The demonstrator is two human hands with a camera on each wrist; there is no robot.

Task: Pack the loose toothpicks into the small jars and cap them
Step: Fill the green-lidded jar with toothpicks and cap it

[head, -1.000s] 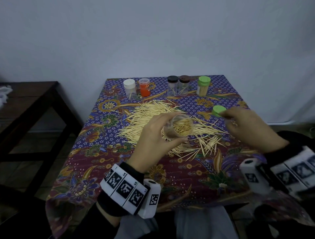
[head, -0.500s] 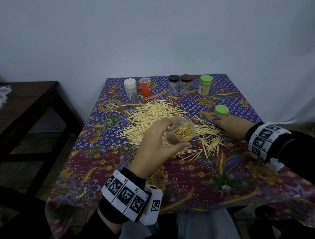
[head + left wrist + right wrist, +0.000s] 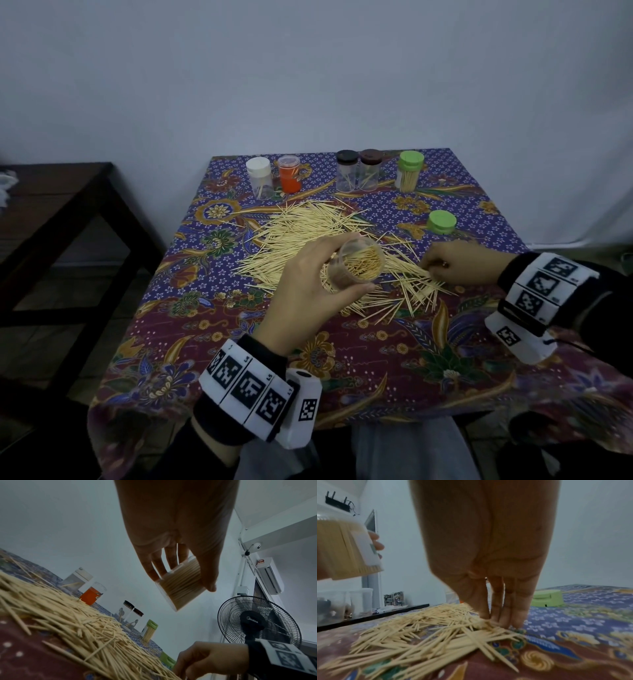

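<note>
- L hand [image 3: 310, 284] wrapped round open jar [image 3: 356, 265], held tilted above the toothpick pile [image 3: 308, 233]; jar looks nearly full.
- R hand [image 3: 455, 263] down on pile's right edge, fingertips [image 3: 505, 620] bunched on sticks; whether any are actually pinched, can't tell.
- Green cap [image 3: 442, 222] lies loose on cloth, just beyond R hand.
- Risk: jar tips further, packed sticks slide out.
- Risk: new bunch goes in crooked, jams against full mouth, cap won't seat.
- Risk: R wrist sweep scatters sticks off table edge [image 3: 513, 236].
</note>
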